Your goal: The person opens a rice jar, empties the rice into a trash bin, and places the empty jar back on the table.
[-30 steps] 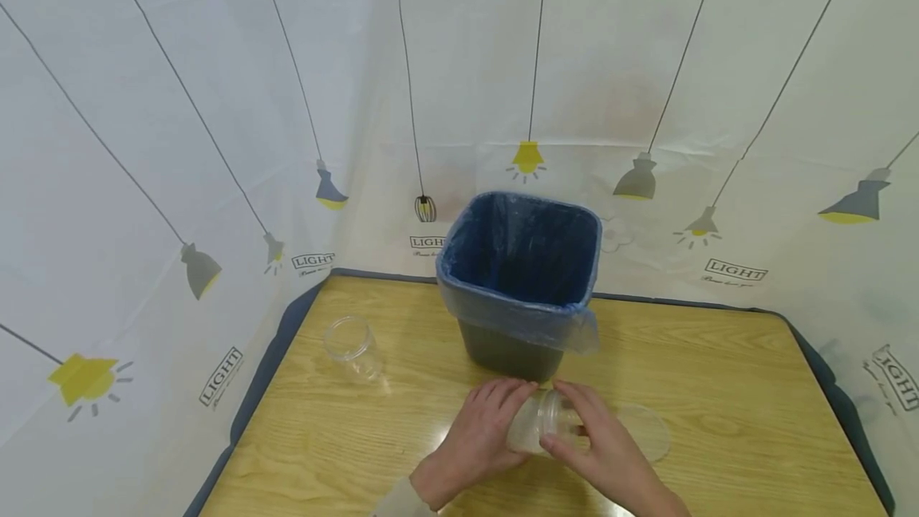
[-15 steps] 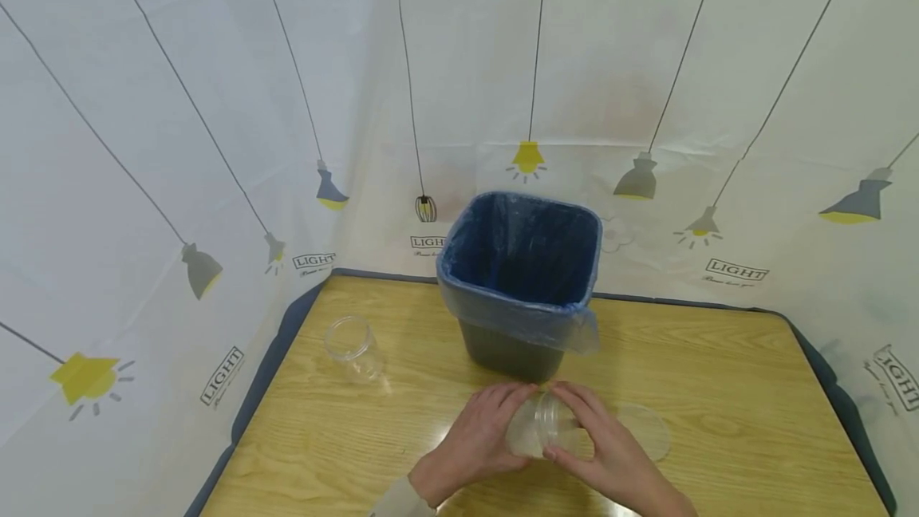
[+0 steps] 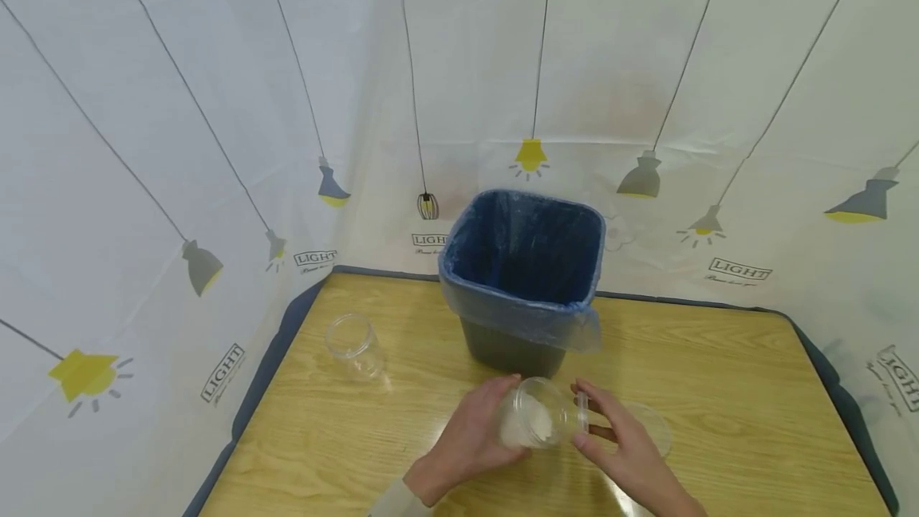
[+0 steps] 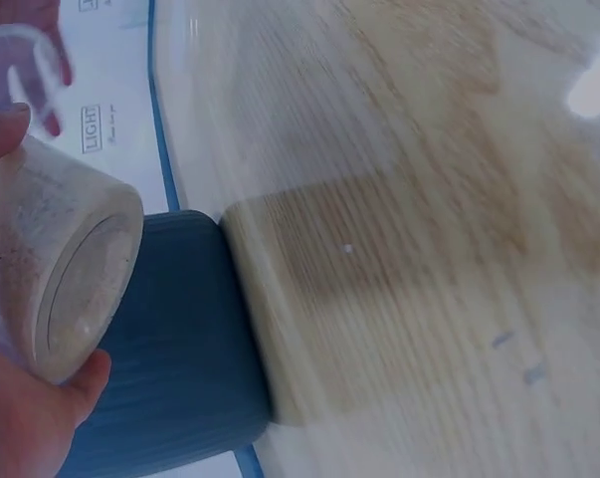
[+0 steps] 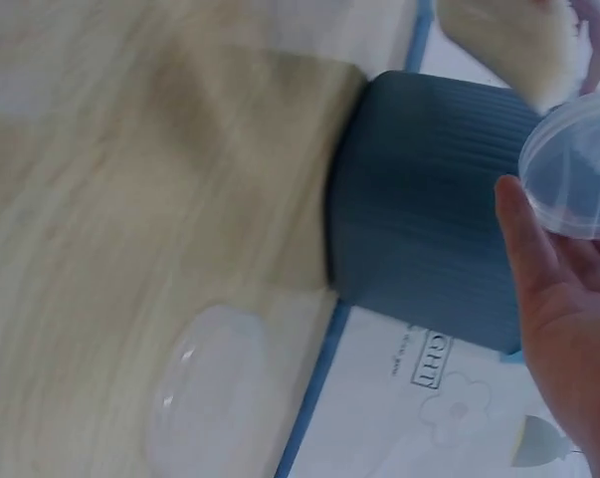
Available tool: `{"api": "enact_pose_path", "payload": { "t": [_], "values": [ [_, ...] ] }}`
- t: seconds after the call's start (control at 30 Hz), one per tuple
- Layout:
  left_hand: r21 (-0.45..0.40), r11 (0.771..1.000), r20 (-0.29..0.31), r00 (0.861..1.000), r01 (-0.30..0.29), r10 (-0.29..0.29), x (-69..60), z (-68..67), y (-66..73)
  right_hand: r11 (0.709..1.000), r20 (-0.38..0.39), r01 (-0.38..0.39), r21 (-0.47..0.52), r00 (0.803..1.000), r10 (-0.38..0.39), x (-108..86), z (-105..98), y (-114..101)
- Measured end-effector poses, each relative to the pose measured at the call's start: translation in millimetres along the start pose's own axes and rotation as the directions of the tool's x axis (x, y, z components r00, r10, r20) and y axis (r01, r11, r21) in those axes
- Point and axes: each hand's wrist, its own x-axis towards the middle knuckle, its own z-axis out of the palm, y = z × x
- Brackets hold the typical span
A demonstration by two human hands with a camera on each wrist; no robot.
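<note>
My left hand [image 3: 465, 439] grips a clear jar [image 3: 533, 420] holding something whitish, tilted with its mouth toward the right. In the left wrist view, the jar's round base [image 4: 89, 289] shows between thumb and fingers. Just right of the mouth, my right hand [image 3: 626, 447] holds a clear round lid [image 3: 582, 412] by its edge, apart from the jar. The right wrist view shows that lid's ridged rim near the thumb, with the jar blurred above it. What the whitish contents are, I cannot tell.
A dark bin [image 3: 513, 345] lined with a blue bag [image 3: 513, 317] stands right behind the hands. An open clear jar [image 3: 356, 351] sits at the left of the wooden table [image 3: 747, 405]. A clear round lid or dish [image 5: 208, 393] lies at the right. Printed white sheeting [image 3: 646, 62] surrounds the table.
The lid has come off the jar and moved right with my right hand. The jar's open mouth and whitish contents now show. My left hand has shifted slightly left and tilted the jar.
</note>
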Motion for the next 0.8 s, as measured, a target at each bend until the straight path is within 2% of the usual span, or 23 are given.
{"api": "enact_pose_path", "payload": {
  "t": [0.07,0.13,0.2,0.3,0.37,0.57,0.67,0.8],
  "values": [
    [-0.038,0.999,-0.022,1.0,0.021,-0.022,-1.5,-1.2,-1.3,0.995,-0.006,-0.081,-0.051,0.997,0.081,-0.8,-1,4],
    [-0.07,0.997,-0.045,0.998,0.033,-0.036,-2.9,-2.1,-2.3,0.979,-0.016,-0.149,-0.14,0.989,0.148,-0.4,0,8],
    [-0.097,0.995,-0.064,0.997,0.033,-0.039,-4.3,-2.4,-3.3,0.946,-0.023,-0.199,-0.254,0.98,0.2,0.6,1,12],
    [-0.127,0.992,-0.084,0.996,0.025,-0.036,-6.4,-1.4,-4.8,0.89,-0.014,-0.224,-0.397,0.971,0.238,2.8,3,18],
    [-0.144,0.989,-0.099,0.994,0.023,-0.037,-7.7,0.0,-5.6,0.863,0.015,-0.208,-0.461,0.97,0.242,3.9,6,22],
    [-0.211,0.975,-0.118,0.988,0.075,-0.102,-10.2,1.3,-4.6,0.826,0.125,-0.078,-0.559,0.976,0.177,5.0,15,28],
    [-0.248,0.963,-0.107,0.985,0.107,-0.137,-10.4,0.7,-3.8,0.791,0.141,-0.022,-0.612,0.981,0.137,6.3,18,28],
    [-0.276,0.953,-0.101,0.983,0.123,-0.156,-10.7,0.5,-2.8,0.747,0.136,-0.004,-0.664,0.983,0.126,8.7,22,31]
  ]
}}
